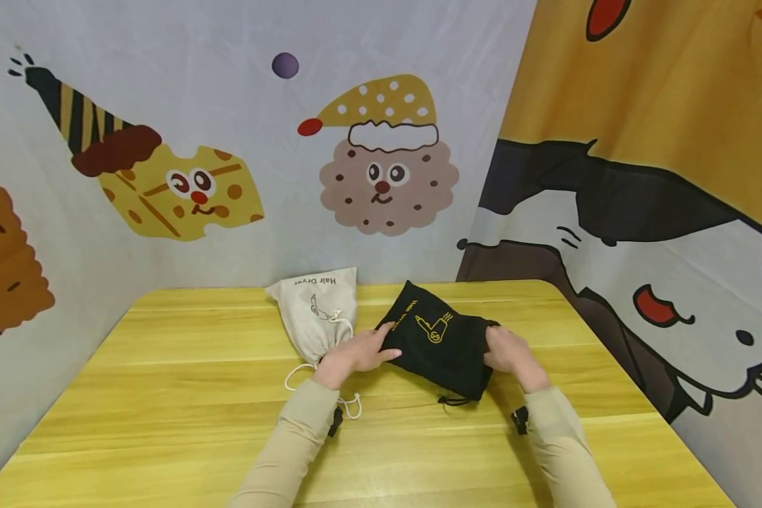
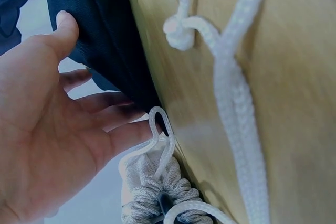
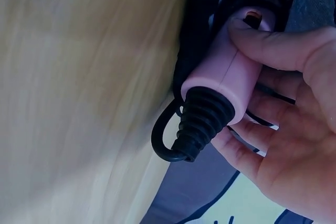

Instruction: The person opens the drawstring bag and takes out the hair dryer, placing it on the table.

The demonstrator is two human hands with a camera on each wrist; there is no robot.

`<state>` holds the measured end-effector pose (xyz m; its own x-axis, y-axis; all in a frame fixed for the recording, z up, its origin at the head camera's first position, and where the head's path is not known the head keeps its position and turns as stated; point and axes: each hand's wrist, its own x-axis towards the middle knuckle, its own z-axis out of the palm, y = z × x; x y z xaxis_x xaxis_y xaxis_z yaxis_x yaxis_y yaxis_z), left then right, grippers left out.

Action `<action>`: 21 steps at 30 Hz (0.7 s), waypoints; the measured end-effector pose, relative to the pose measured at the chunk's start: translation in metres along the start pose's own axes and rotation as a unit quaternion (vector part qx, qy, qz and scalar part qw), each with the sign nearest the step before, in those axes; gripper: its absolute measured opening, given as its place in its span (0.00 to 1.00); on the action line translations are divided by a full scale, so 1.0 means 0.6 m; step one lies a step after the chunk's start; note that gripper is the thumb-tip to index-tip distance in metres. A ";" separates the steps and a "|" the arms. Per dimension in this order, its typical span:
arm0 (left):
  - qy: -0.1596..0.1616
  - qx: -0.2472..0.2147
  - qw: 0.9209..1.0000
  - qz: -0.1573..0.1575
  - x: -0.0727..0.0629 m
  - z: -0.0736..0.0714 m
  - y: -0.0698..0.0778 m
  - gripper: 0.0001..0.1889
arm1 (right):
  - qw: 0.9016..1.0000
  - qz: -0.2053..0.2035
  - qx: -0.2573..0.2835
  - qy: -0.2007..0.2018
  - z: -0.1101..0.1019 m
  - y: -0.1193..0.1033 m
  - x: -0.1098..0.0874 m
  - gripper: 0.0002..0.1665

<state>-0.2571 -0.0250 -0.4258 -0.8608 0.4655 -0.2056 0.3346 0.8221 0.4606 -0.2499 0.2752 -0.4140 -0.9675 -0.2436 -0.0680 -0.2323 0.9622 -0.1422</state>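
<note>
A black drawstring bag (image 1: pixel 441 346) with yellow "Hair Dryer" lettering and a dryer drawing lies on the table. My left hand (image 1: pixel 358 351) holds its left end, thumb and fingers on the cloth. At the bag's right end is my right hand (image 1: pixel 506 347). The right wrist view shows it gripping the pink handle of a hair dryer (image 3: pixel 223 69), thumb near the switch. A ribbed black cord sleeve (image 3: pixel 203 119) comes out of the handle's end. The dryer's head is hidden, apparently inside the bag. Beside my left hand lies a beige drawstring bag (image 1: pixel 317 314), also marked "Hair Dryer".
White drawcords (image 1: pixel 354 407) of the beige bag trail over the wooden table (image 1: pixel 184 395), close to my left wrist. The black bag's drawcord (image 1: pixel 454 401) hangs at its near right corner. A cartoon-printed curtain (image 1: pixel 228 85) stands behind the table's far edge.
</note>
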 end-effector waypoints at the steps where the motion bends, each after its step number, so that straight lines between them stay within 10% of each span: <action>1: -0.001 0.002 1.000 -0.002 0.000 0.000 0.000 0.36 | 1.000 -0.001 0.002 -0.001 -0.001 0.001 -0.001 0.10; 21: -0.003 0.012 1.000 -0.005 -0.005 -0.003 0.005 0.35 | 1.000 0.017 0.011 -0.007 -0.005 0.018 -0.011 0.14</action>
<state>-0.2542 -0.0243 -0.4222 -0.8620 0.4591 -0.2151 0.3351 0.8343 0.4377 -0.2463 0.2873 -0.4122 -0.9731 -0.2134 -0.0873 -0.1976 0.9669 -0.1614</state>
